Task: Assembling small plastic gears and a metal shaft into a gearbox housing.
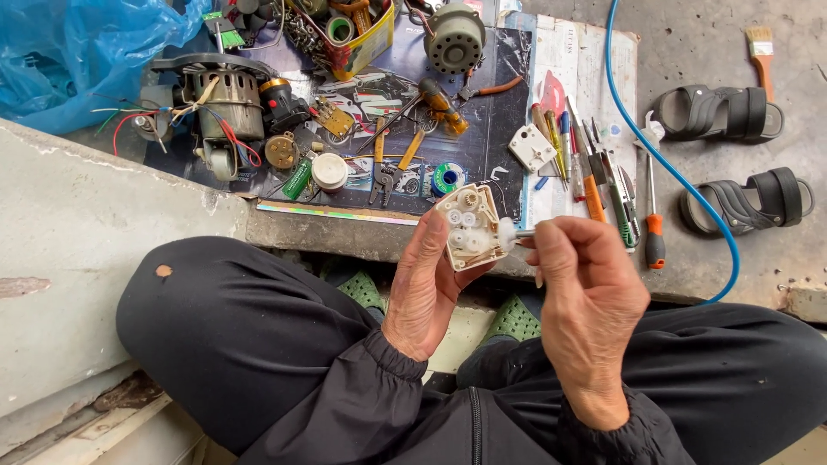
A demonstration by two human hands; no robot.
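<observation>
white gearbox (pixel 470 226) gripped in my left hand (pixel 428 288); right hand (pixel 586 293) pinches a small shaft (pixel 519 232), so i'd keep it level.

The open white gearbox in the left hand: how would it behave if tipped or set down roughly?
The gearbox looks like thin plastic, so probably light and stiff. Its cover is off and small white gears sit exposed, so tipping may spill them. The left hand cradles it from behind while the right hand works at its edge, which suggests it needs steadying.
</observation>
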